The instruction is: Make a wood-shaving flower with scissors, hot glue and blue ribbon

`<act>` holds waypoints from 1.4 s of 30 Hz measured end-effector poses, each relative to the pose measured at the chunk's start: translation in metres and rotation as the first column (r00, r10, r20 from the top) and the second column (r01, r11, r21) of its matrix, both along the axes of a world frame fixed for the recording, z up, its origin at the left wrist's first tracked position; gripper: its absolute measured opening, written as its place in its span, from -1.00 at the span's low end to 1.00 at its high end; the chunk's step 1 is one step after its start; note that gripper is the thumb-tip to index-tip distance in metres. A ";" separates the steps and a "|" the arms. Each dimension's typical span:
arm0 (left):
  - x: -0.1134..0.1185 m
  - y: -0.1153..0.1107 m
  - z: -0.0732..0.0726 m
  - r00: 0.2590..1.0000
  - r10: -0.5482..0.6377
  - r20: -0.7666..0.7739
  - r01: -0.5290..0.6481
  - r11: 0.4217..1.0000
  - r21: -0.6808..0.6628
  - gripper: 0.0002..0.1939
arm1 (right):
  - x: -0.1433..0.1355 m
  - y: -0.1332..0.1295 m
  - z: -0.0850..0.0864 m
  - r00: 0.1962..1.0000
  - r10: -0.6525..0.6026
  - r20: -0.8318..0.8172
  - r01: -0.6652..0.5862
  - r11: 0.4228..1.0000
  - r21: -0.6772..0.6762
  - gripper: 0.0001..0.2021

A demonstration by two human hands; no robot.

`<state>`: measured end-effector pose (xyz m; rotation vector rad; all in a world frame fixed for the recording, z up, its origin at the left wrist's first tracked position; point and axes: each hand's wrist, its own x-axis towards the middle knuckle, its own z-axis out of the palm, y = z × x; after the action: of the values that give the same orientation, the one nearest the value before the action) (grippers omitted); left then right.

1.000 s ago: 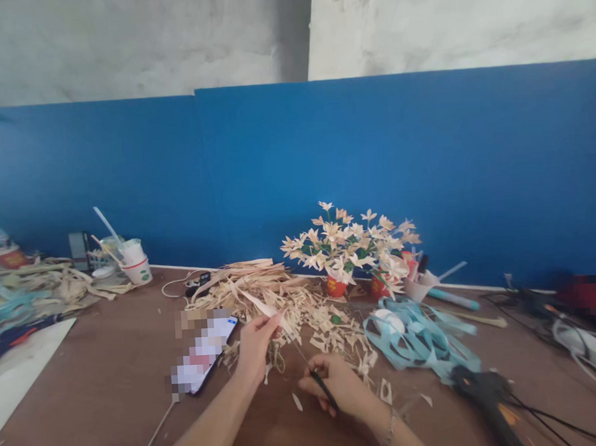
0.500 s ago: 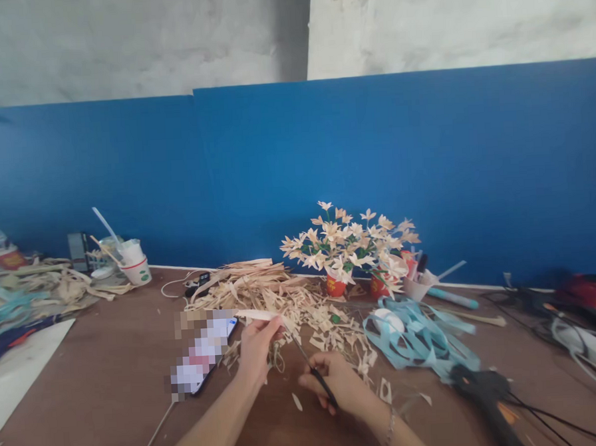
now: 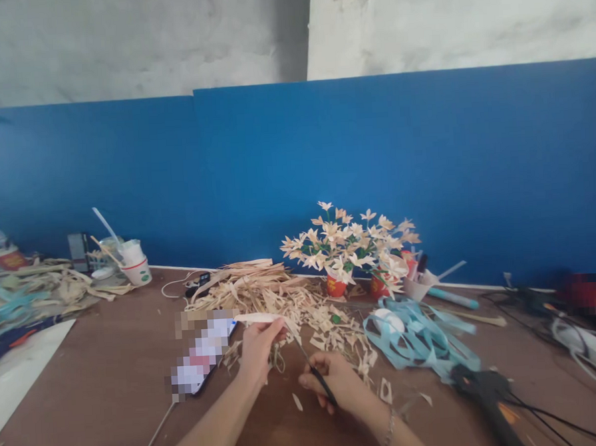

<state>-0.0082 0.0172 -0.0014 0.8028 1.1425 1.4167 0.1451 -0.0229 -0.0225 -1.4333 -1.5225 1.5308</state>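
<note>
Trimming, I judge from afar — left fingers [image 3: 275, 329] pinch a pale strip [image 3: 255, 317], right fingers [image 3: 309, 383] hold scissors [image 3: 321, 381]; snipping calls for tautness.

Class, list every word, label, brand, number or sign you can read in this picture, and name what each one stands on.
Readable text: none.
Phone: screen pixelated, unreadable.
Left red cup under the flowers: yellow marking, too small and blurred to read.
White cup with red rim: green mark, too small to make out.
Red cup at far left: yellow marking, too blurred to read.
</note>
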 end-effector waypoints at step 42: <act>-0.014 0.003 0.003 0.915 -0.399 -0.059 0.398 0.917 -0.030 -0.68 | 0.037 0.003 0.019 0.963 0.269 -0.017 -0.269 0.954 -0.132 -0.73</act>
<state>-0.0217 0.0199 0.0014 1.0106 0.9680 1.0447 0.1822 -0.0203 -0.0039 -1.3401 -1.7000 1.8224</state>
